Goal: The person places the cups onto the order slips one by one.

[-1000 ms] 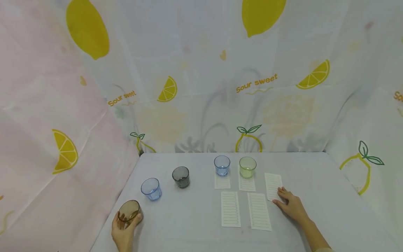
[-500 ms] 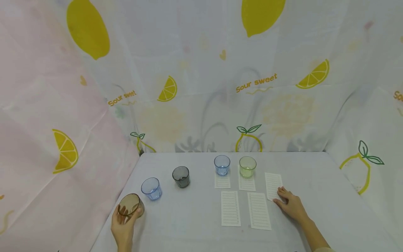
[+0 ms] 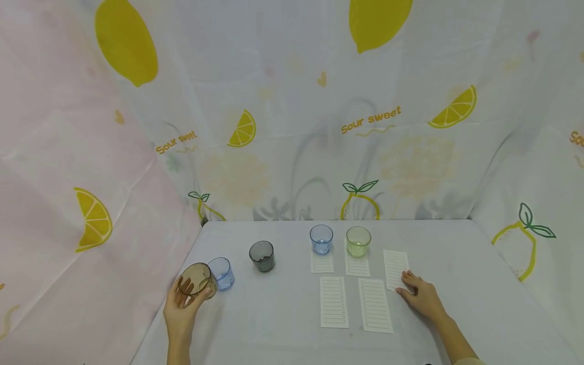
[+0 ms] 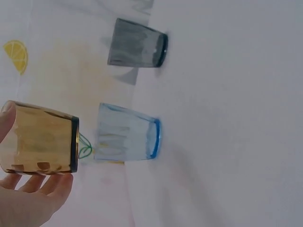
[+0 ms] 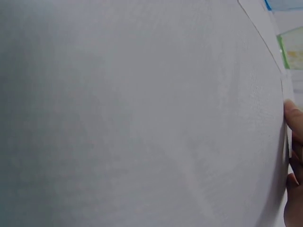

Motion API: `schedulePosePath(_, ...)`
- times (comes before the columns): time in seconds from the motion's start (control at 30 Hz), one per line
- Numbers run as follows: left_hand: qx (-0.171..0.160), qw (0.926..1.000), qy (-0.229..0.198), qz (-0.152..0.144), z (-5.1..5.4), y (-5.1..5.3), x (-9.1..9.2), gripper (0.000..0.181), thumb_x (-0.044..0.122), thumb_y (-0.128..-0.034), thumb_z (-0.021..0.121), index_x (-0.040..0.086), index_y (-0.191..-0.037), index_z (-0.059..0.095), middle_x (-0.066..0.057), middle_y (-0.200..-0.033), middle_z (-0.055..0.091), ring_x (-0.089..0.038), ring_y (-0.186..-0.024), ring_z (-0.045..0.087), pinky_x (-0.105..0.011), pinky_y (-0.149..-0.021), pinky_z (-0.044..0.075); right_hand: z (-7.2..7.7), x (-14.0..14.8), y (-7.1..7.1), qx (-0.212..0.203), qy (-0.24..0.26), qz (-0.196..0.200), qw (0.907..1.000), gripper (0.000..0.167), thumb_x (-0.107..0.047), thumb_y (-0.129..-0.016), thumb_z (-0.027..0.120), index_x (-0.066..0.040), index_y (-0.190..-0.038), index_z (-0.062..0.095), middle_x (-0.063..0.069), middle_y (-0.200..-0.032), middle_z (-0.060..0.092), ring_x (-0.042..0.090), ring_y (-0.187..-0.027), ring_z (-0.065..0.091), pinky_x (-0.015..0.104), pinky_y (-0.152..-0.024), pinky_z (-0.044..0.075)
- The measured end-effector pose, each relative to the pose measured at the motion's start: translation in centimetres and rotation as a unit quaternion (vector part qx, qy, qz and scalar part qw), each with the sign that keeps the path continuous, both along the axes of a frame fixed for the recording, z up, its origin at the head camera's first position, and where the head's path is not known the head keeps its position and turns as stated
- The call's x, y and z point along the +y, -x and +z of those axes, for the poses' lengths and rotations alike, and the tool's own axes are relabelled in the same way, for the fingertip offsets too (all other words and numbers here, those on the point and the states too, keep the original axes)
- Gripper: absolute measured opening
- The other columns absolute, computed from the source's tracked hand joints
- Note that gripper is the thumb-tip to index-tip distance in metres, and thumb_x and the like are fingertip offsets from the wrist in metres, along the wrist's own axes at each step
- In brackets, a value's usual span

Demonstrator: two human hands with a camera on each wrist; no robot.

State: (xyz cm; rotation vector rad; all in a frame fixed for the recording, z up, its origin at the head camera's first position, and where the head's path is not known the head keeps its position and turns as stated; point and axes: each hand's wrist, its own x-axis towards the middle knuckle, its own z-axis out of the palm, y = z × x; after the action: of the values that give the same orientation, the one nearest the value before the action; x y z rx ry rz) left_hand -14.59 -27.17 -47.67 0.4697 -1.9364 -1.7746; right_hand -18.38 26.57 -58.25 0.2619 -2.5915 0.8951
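Observation:
In the head view my left hand (image 3: 180, 310) grips an amber glass (image 3: 195, 279) between thumb and fingers. The left wrist view has this amber glass (image 4: 45, 139) raised off the table, close to a blue glass (image 4: 125, 135) that stands on the cloth. Beyond that stands a grey glass (image 3: 262, 257). My right hand (image 3: 425, 299) rests with its fingertips on the edge of a white lined paper card (image 3: 395, 266). At the edge of the right wrist view only part of the right hand (image 5: 294, 198) shows.
A second blue glass (image 3: 321, 242) and a green glass (image 3: 358, 243) stand on lined cards at the back. Two more lined cards, one left (image 3: 333, 304) and one right (image 3: 375, 306), lie in front of them. A lemon-printed cloth (image 3: 283, 167) hangs behind the table.
My left hand has lifted the amber glass and carried it forward and slightly right, so it now partly overlaps the left blue glass in the head view. My right hand has stayed on its card.

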Motion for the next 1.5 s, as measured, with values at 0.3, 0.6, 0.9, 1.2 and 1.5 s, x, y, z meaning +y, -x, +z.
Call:
schedulePosePath(0.3, 0.014, 0.9979, 0.029, -0.056, 1.4, 1.2, 1.2, 0.081, -0.004, -0.0741, 0.076, -0.001, -0.143, 0.033, -0.009, -0.126, 0.050, -0.013, -0.112, 0.049, -0.004, -0.083, 0.041, 0.0, -0.1, -0.2, 0.001, -0.003, -0.006, 1.0000, 0.036, -0.005, -0.072, 0.077, 0.016, -0.099, 0.065, 0.029, -0.109, 0.062, 0.044, -0.107, 0.055, 0.057, -0.090, 0.040)
schedulePosePath(0.6, -0.003, 0.9950, 0.050, -0.086, 1.9, 2.0, 2.1, 0.081, 0.000, -0.0758, 0.076, 0.002, -0.144, 0.032, -0.018, -0.134, 0.047, -0.011, -0.113, 0.049, -0.005, -0.084, 0.038, 0.0, 0.0, -0.4, -0.018, 0.004, -0.007, 0.9998, 0.037, -0.007, -0.073, 0.077, 0.014, -0.100, 0.065, 0.027, -0.112, 0.061, 0.044, -0.109, 0.054, 0.055, -0.091, 0.039)
schedulePosePath(0.9, -0.006, 0.9878, 0.052, -0.146, 2.5, 2.8, 3.5, 0.082, 0.001, -0.0781, 0.074, 0.003, -0.146, 0.028, -0.016, -0.138, 0.045, -0.021, -0.122, 0.044, -0.030, -0.105, 0.037, 0.1, 0.1, -0.4, -0.006, 0.004, -0.007, 1.0000, 0.035, -0.007, -0.071, 0.079, 0.013, -0.098, 0.066, 0.026, -0.109, 0.063, 0.043, -0.107, 0.056, 0.050, -0.088, 0.039)
schedulePosePath(1.2, 0.024, 0.9786, 0.046, -0.199, 2.5, 3.4, 5.5, 0.081, -0.001, -0.0766, 0.075, -0.002, -0.144, 0.029, -0.025, -0.136, 0.044, -0.036, -0.127, 0.042, -0.057, -0.108, 0.027, 0.5, 0.5, -0.4, -0.034, -0.005, 0.013, 0.9993, 0.039, -0.010, -0.074, 0.077, 0.014, -0.102, 0.064, 0.026, -0.116, 0.060, 0.044, -0.111, 0.053, 0.054, -0.092, 0.040)
schedulePosePath(1.5, 0.025, 0.9780, 0.049, -0.201, 2.4, 4.1, 6.4, 0.080, -0.003, -0.0735, 0.076, -0.003, -0.141, 0.033, -0.024, -0.134, 0.047, -0.035, -0.125, 0.044, -0.054, -0.107, 0.031, 0.6, 1.0, -0.2, -0.028, -0.029, 0.029, 0.9987, 0.038, -0.010, -0.074, 0.077, 0.013, -0.101, 0.065, 0.026, -0.115, 0.061, 0.044, -0.109, 0.053, 0.053, -0.090, 0.041)
